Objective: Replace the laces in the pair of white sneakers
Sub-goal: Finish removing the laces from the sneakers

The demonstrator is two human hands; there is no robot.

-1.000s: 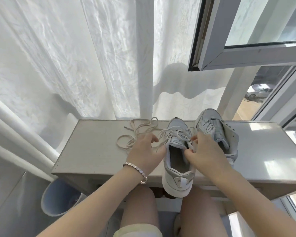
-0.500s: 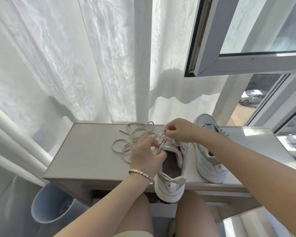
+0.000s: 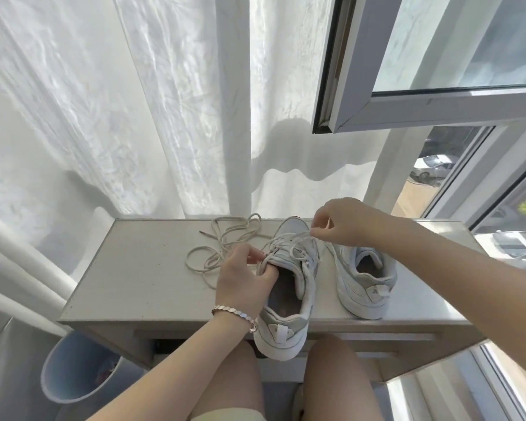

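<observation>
left hand [image 3: 243,278] grips the tongue of the near sneaker [image 3: 304,287], which sits on the tabletop [image 3: 134,268] with its heel poking over the front edge. right hand [image 3: 340,221] pinches a lace [image 3: 292,237] drawn up from the eyelets near the toe. second sneaker [image 3: 362,284] stands just to the right. a loose lace [image 3: 222,242] lies tangled left of both. bin [image 3: 73,369] on the floor below.

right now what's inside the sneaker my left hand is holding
Only the dark insole shows inside the sneaker, with nothing lying on it. The toe end is hidden under the upper and the lace that the right hand pinches. The left hand, gripping the rim, covers one edge.
</observation>
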